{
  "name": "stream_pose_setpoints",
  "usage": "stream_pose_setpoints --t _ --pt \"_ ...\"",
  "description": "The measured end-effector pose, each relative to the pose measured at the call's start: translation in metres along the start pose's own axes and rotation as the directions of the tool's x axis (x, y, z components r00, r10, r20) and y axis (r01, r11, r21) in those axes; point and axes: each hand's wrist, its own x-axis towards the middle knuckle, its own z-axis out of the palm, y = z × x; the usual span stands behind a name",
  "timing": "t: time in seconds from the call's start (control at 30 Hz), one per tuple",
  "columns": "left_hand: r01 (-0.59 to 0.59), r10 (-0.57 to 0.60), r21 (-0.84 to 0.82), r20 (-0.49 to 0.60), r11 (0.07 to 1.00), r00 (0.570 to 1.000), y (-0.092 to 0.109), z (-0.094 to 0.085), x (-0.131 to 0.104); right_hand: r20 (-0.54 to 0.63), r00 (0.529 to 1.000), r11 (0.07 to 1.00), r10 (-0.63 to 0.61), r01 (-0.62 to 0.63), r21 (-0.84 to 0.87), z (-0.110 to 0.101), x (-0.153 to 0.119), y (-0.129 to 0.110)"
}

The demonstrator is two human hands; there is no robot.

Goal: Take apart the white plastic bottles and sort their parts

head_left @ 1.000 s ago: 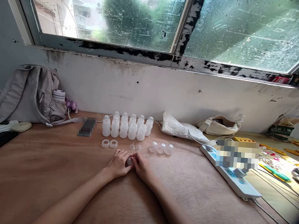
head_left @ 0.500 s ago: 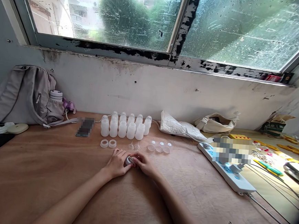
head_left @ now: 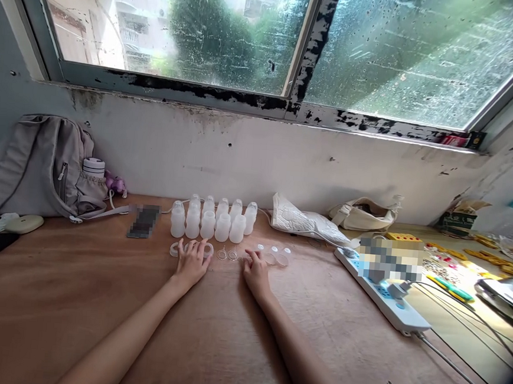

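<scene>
My left hand rests low over a row of white bottle collar rings, fingers spread. One white ring shows left of it, and another touches its thumb side; whatever lies under the fingers is hidden. My right hand has its fingertips bent together at the leftmost clear cap, which they mostly cover. Two more clear round caps lie just to the right. Between the hands are two clear teats with round flanges. Behind stand several frosted baby bottles in two rows, the back ones capped.
A phone and a grey backpack are at left. Behind to the right lie a white padded packet and a cream pouch. A white power strip with cables runs along the right. The wall and window close off the back.
My hands have parted from the white ring they held together. The left moved forward and left to the rings, where another ring now shows; the right moved to the clear caps.
</scene>
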Motion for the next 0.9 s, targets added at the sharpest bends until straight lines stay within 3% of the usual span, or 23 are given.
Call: stream_pose_setpoints --t 0.33,0.9 --pt "0.028 -0.028 0.038 0.0 0.999 1.0 -0.007 0.011 0.001 0.01 0.999 0.983 0.031 -0.028 -0.182 0.006 0.004 -0.01" --pt "0.011 -0.011 0.069 -0.006 0.998 1.0 -0.008 0.011 0.0 0.069 0.998 0.989 -0.01 0.02 -0.15 0.009 0.006 0.001"
